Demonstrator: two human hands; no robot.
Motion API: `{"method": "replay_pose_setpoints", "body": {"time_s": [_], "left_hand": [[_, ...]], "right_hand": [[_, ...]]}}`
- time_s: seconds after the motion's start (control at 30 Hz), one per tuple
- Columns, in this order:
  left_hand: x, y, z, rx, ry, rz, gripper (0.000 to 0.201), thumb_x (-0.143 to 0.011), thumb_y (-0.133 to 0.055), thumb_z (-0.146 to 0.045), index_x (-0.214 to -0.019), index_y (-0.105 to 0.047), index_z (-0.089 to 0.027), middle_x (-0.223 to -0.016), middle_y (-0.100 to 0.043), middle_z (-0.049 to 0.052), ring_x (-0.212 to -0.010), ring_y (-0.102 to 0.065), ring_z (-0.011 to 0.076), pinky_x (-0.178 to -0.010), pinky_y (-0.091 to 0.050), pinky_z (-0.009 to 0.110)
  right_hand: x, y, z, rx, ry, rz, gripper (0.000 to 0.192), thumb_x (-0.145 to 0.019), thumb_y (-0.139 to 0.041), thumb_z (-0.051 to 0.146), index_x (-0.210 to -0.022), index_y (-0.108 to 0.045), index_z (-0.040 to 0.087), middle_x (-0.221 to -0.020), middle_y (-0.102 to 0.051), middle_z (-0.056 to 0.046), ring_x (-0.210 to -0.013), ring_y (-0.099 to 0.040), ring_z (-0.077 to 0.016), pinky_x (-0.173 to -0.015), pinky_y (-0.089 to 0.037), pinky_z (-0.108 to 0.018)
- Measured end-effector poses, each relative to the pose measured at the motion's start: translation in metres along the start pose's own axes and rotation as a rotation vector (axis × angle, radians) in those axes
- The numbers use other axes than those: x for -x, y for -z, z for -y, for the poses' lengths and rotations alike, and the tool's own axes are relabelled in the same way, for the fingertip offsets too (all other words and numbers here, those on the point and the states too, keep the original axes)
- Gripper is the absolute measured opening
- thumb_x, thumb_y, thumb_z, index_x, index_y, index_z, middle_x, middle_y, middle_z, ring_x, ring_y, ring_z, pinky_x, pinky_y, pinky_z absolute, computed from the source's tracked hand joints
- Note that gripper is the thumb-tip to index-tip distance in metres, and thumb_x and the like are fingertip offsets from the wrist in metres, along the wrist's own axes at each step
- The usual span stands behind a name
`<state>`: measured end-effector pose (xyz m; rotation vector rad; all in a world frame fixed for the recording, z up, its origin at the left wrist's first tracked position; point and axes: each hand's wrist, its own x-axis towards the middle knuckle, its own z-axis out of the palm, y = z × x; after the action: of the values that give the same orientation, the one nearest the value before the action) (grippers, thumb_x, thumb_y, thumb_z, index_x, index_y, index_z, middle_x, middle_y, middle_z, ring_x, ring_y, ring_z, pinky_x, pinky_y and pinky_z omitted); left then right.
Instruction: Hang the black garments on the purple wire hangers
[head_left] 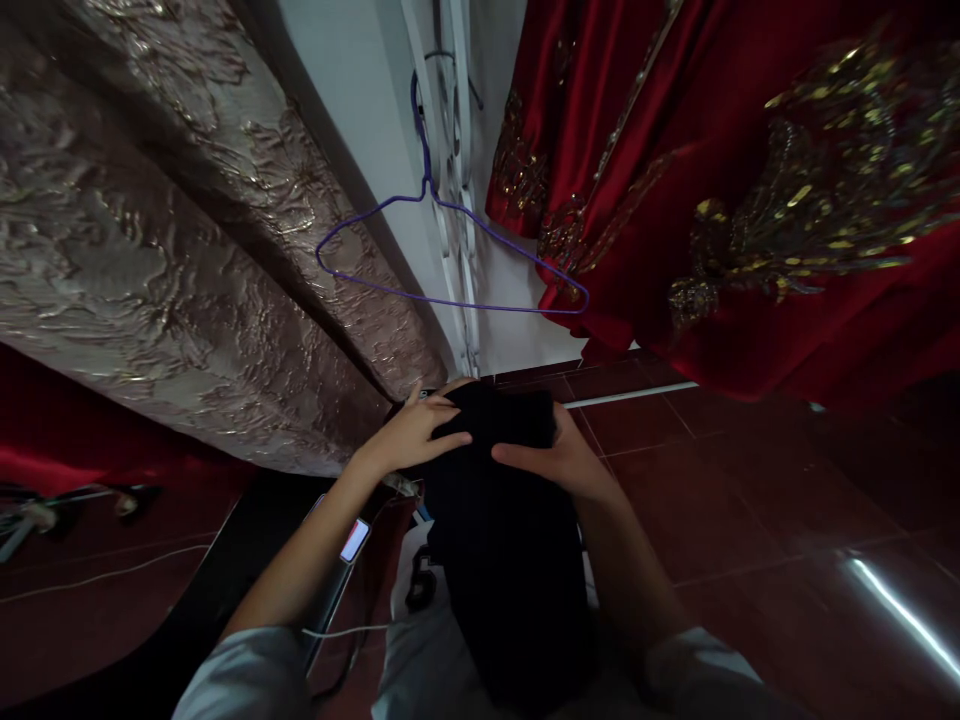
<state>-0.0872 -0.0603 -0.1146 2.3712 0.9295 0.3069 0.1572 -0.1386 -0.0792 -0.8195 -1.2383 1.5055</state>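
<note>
A black garment (510, 540) hangs down in front of me from both my hands. My left hand (411, 432) grips its upper left part, fingers laid across the cloth. My right hand (559, 458) holds its upper right edge, thumb on the front. Above and beyond the hands an empty purple wire hanger (450, 255) hangs on a white rack (459, 150) against the white wall.
A pale gold brocade garment (165, 230) hangs at the left, a red gown with gold embroidery (757, 190) at the right. The floor (750, 500) is dark red tile. A phone with a lit screen (354, 540) and white cables lie at the lower left.
</note>
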Motion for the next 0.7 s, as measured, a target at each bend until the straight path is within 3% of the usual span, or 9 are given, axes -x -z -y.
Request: {"method": "replay_pose_setpoints", "body": {"time_s": [0.07, 0.13, 0.2, 0.27, 0.33, 0.4, 0.47, 0.57, 0.7], "left_hand": [[0.011, 0.014, 0.016, -0.128, 0.071, -0.036, 0.016, -0.092, -0.067, -0.036, -0.099, -0.072, -0.023, -0.109, -0.075, 0.006, -0.127, -0.058, 0.0321, -0.125, 0.003, 0.067], [0.023, 0.029, 0.032, -0.225, 0.151, -0.075, 0.021, -0.088, -0.07, -0.036, -0.103, -0.071, -0.022, -0.111, -0.074, 0.006, -0.127, -0.058, 0.0337, -0.123, 0.001, 0.07], [0.036, 0.043, 0.046, -0.281, 0.217, -0.142, 0.03, -0.086, -0.073, -0.042, -0.107, -0.071, -0.021, -0.113, -0.073, 0.009, -0.121, -0.06, 0.0337, -0.123, -0.012, 0.067], [0.049, 0.054, 0.052, -0.254, 0.244, -0.242, 0.032, -0.086, -0.072, -0.046, -0.104, -0.073, -0.019, -0.109, -0.073, 0.011, -0.109, -0.064, 0.0319, -0.116, -0.035, 0.055], [0.06, 0.06, 0.049, -0.133, 0.263, -0.311, 0.03, -0.088, -0.069, -0.046, -0.097, -0.074, -0.018, -0.098, -0.074, 0.01, -0.094, -0.067, 0.0282, -0.097, -0.05, 0.041], [0.069, 0.061, 0.036, -0.047, 0.289, -0.31, 0.031, -0.09, -0.065, -0.046, -0.089, -0.073, -0.017, -0.083, -0.072, 0.007, -0.078, -0.066, 0.0236, -0.078, -0.051, 0.031], [0.076, 0.061, 0.019, -0.063, 0.322, -0.271, 0.034, -0.092, -0.062, -0.048, -0.085, -0.07, -0.015, -0.075, -0.069, 0.003, -0.069, -0.063, 0.0202, -0.067, -0.048, 0.028], [0.086, 0.059, -0.001, -0.139, 0.35, -0.205, 0.041, -0.092, -0.062, -0.056, -0.092, -0.069, -0.015, -0.079, -0.07, 0.004, -0.071, -0.065, 0.0205, -0.068, -0.047, 0.029], [0.099, 0.057, -0.002, -0.245, 0.399, -0.083, 0.043, -0.097, -0.052, -0.058, -0.104, -0.067, -0.018, -0.094, -0.074, 0.009, -0.086, -0.071, 0.0271, -0.079, -0.05, 0.034]], "right_hand": [[-0.005, 0.009, 0.012, 0.205, 0.114, 0.033, 0.013, -0.072, -0.081, 0.018, -0.075, -0.068, 0.018, -0.07, -0.063, 0.0, -0.062, -0.059, -0.0124, -0.056, -0.05, -0.022], [-0.012, 0.019, 0.023, 0.414, 0.287, 0.02, 0.026, -0.074, -0.077, 0.017, -0.057, -0.058, 0.017, -0.055, -0.05, 0.003, -0.05, -0.045, -0.0081, -0.047, -0.039, -0.021], [-0.023, 0.026, 0.031, 0.569, 0.47, -0.052, 0.031, -0.075, -0.078, 0.019, -0.054, -0.055, 0.018, -0.051, -0.043, 0.004, -0.046, -0.04, -0.0069, -0.045, -0.035, -0.021], [-0.038, 0.029, 0.035, 0.633, 0.583, -0.155, 0.019, -0.079, -0.077, 0.024, -0.066, -0.065, 0.019, -0.058, -0.053, 0.002, -0.053, -0.051, -0.0102, -0.052, -0.045, -0.023], [-0.057, 0.028, 0.033, 0.645, 0.595, -0.137, 0.011, -0.088, -0.07, 0.03, -0.094, -0.075, 0.023, -0.082, -0.07, -0.002, -0.078, -0.068, -0.0177, -0.078, -0.057, -0.029], [-0.078, 0.025, 0.025, 0.639, 0.555, -0.038, 0.03, -0.094, -0.06, 0.033, -0.12, -0.073, 0.026, -0.109, -0.074, -0.005, -0.111, -0.069, -0.0229, -0.108, -0.051, -0.037], [-0.101, 0.024, 0.015, 0.604, 0.502, 0.007, 0.035, -0.096, -0.053, 0.034, -0.125, -0.071, 0.025, -0.116, -0.074, -0.007, -0.125, -0.064, -0.0239, -0.121, -0.04, -0.04], [-0.128, 0.031, 0.003, 0.517, 0.395, -0.086, 0.032, -0.094, -0.051, 0.036, -0.11, -0.073, 0.02, -0.109, -0.075, -0.008, -0.119, -0.066, -0.0251, -0.118, -0.043, -0.043], [-0.129, 0.059, 0.015, 0.573, 0.34, -0.31, 0.02, -0.082, -0.064, 0.037, -0.08, -0.069, 0.018, -0.082, -0.07, -0.007, -0.088, -0.069, -0.0257, -0.084, -0.059, -0.041]]}}
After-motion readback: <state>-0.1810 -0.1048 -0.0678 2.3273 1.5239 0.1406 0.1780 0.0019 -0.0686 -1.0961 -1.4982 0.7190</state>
